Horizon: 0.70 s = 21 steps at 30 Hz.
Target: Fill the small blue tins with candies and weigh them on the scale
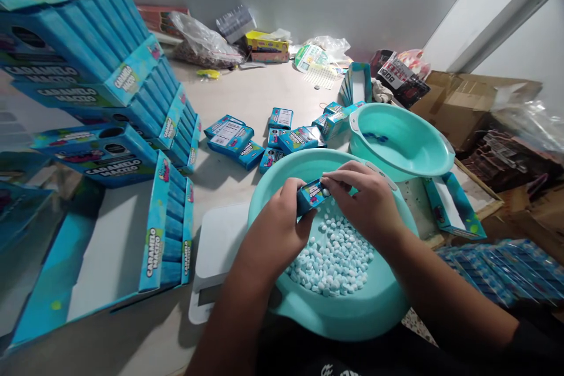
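Observation:
My left hand (282, 229) is closed around a small blue candy box (309, 197), held tilted over a turquoise plastic basin (282, 299). At the box's right end, my right hand (363, 197) has its thumb and fingers drawn together in a pinch. A pale candy (326, 192) shows right by these fingertips, partly covered by them. Below both hands, many pale blue and white candies (335, 258) lie loose in the basin. The inside of the box is hidden from view.
Stacked blue display cartons (88, 70) tower at the left, beside a white scale (222, 241). Several small blue boxes (229, 135) lie beyond the basin. A second turquoise basin (414, 141) stands at the right, near an open blue tray (453, 205) and cardboard boxes (458, 100).

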Tool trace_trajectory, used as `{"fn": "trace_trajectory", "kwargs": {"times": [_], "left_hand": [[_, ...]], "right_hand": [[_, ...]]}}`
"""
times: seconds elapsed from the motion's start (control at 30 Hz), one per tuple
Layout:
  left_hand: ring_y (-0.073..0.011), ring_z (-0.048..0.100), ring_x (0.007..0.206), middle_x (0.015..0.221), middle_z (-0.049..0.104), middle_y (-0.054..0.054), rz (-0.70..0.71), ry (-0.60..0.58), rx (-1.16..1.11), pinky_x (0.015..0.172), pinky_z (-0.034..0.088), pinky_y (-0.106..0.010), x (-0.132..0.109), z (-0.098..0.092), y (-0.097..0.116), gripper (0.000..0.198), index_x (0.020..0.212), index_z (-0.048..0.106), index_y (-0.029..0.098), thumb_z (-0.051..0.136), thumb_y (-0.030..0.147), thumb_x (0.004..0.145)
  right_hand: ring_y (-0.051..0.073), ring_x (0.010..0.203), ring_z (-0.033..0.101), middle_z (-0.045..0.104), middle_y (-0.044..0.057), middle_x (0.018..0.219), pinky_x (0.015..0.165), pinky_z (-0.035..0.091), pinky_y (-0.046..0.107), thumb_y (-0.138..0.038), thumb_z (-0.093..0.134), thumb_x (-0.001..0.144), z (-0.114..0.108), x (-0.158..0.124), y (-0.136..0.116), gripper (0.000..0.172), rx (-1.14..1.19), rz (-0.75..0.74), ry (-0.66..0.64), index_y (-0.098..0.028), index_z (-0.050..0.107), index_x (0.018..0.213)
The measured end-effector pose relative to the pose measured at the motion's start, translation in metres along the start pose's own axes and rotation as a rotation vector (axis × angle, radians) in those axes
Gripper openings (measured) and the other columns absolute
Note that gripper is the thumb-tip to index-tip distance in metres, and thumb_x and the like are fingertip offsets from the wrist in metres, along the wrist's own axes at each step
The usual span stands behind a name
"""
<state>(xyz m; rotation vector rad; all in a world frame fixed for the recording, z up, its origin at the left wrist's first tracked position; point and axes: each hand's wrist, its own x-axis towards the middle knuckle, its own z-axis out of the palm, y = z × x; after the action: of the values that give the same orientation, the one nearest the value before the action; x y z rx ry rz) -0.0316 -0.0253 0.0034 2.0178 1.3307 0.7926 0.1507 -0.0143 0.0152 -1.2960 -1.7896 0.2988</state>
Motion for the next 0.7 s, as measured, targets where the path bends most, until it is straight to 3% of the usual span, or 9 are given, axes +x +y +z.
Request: {"fn": "trace_trajectory", "kwargs": {"times": [0.1, 0.27, 0.4, 0.6, 0.7], "left_hand": [[-0.0263, 0.062, 0.099, 0.109, 0.064, -0.009, -0.022, 0.001, -0.005, 0.080, 0.049, -0.039, 0.0014, -0.0009, 0.0009, 0.030, 0.120, 0.048, 0.021, 0.057, 0.026, 0.092], [-0.0237, 0.064, 0.097, 0.109, 0.064, -0.008, -0.046, 0.058, -0.066, 0.080, 0.050, -0.037, 0.0010, -0.0022, 0.0022, 0.035, 0.122, 0.049, 0.022, 0.061, 0.031, 0.091], [-0.0227, 0.064, 0.093, 0.106, 0.064, -0.007, -0.029, 0.068, -0.069, 0.077, 0.051, -0.036, -0.0004, -0.0020, 0.0015, 0.033, 0.121, 0.049, 0.022, 0.061, 0.031, 0.091], [-0.0224, 0.064, 0.098, 0.108, 0.064, -0.006, 0.013, 0.055, -0.073, 0.082, 0.052, -0.036, -0.0009, -0.0011, 0.0002, 0.034, 0.122, 0.049, 0.023, 0.061, 0.030, 0.091], [-0.0218, 0.063, 0.098, 0.108, 0.064, -0.005, 0.028, 0.059, -0.073, 0.084, 0.052, -0.036, -0.0012, -0.0016, -0.0001, 0.033, 0.122, 0.049, 0.023, 0.061, 0.031, 0.092]], "right_hand": [[0.016, 0.080, 0.063, 0.071, 0.003, 0.087, 0.076, 0.049, 0.031, -0.030, 0.061, 0.096, -0.0005, 0.0006, -0.0014, 0.020, 0.082, 0.043, -0.019, -0.023, 0.079, 0.088], [0.017, 0.088, 0.071, 0.077, 0.004, 0.092, 0.083, 0.056, 0.032, -0.035, 0.068, 0.090, -0.0041, 0.0021, -0.0037, 0.019, 0.518, 0.321, 0.040, -0.021, 0.076, 0.100], [0.017, 0.092, 0.071, 0.076, 0.002, 0.097, 0.085, 0.056, 0.030, -0.027, 0.080, 0.079, -0.0042, 0.0018, -0.0037, 0.035, 0.485, 0.232, -0.011, -0.022, 0.071, 0.112], [0.016, 0.086, 0.073, 0.077, -0.001, 0.091, 0.086, 0.059, 0.031, -0.028, 0.077, 0.083, 0.0001, -0.0010, -0.0026, 0.025, 0.325, 0.176, 0.139, -0.026, 0.073, 0.108], [0.015, 0.089, 0.074, 0.078, -0.002, 0.095, 0.089, 0.060, 0.031, -0.026, 0.076, 0.085, 0.0025, -0.0033, -0.0060, 0.025, 0.351, 0.149, 0.151, -0.027, 0.073, 0.109]]}}
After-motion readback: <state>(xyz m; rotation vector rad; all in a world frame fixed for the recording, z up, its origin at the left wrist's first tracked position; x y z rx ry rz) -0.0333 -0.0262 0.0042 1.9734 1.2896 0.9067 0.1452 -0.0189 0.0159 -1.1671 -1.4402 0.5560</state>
